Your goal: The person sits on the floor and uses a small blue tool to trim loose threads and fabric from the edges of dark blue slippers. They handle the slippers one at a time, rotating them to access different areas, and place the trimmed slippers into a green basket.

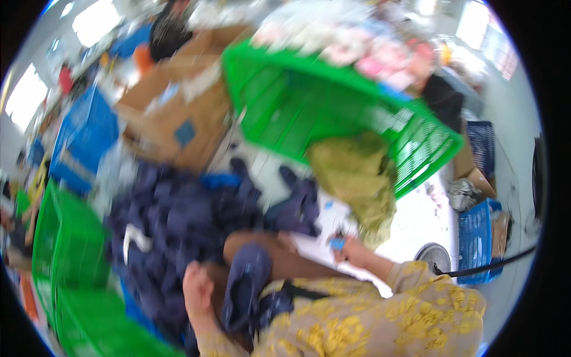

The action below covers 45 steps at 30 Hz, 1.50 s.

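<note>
My left hand (198, 290) is raised beside my lap with its fingers curled; blur hides whether anything is in them. Just right of it, a dark navy piece of cloth (245, 279) lies over my legs. My right hand (355, 253) is farther right, closed around a small blue tool (338, 244) with a dark end, too blurred to name. Left of my lap spreads a large heap of navy garments (178, 217). Another navy garment (300, 205) lies on the floor ahead of my knees.
A large green basket (297, 113) lies tilted ahead, with olive cloth (357, 172) hanging out and pale and pink goods behind. Green crates (77, 250) stand left, cardboard boxes (178, 119) far left. At right are a blue basket (476, 238) and a round grey object (434, 257).
</note>
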Available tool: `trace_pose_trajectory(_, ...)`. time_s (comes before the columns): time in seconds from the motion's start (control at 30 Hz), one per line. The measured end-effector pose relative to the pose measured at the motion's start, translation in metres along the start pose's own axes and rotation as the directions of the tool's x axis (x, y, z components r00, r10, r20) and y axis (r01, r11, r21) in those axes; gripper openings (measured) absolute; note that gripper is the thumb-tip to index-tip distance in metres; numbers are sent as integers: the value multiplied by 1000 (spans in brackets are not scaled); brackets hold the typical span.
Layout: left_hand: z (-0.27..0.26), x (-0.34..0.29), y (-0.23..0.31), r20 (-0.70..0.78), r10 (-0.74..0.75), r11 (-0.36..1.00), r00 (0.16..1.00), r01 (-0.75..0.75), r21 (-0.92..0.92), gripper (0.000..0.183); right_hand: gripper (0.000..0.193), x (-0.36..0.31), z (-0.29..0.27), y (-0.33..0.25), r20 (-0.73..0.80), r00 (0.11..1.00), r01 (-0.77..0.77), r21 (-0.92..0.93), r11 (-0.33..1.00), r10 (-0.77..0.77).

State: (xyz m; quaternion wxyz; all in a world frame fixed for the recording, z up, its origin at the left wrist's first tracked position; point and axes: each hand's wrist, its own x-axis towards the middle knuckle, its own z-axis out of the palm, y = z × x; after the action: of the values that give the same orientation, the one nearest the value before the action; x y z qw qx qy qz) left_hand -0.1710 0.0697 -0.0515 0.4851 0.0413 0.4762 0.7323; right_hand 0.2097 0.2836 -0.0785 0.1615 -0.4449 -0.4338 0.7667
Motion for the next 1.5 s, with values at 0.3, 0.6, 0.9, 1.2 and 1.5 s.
trace_pose_trajectory(0.3, 14, 18, -5, -75, 305, 832, 949, -228, 505, 22, 6, -29, 17, -20, 197, 956, -268, 287, 920, 217)
trace_pose_trajectory(0.6, 0, 53, -21, -129, 160, 919, 979, -100, 381, 16, 13, -38, 21, -2, 251, 934, -316, 243, 917, 256)
trace_pose_trajectory(0.9, -13, 58, -18, -115, -53, 975, 992, 76, 210, 25, 14, -41, 26, -9, 185, 940, -307, 100, 946, 286)
trace_pose_trajectory(1.2, 6, 47, -13, -102, 215, 912, 971, -162, 378, 25, 7, -49, 31, -20, 149, 957, -264, 97, 960, 248)
trace_pose_trajectory(1.5, 45, -3, -12, 268, 110, 394, 957, -290, 872, 24, 9, -43, 32, -23, 152, 945, -308, 115, 945, 289)
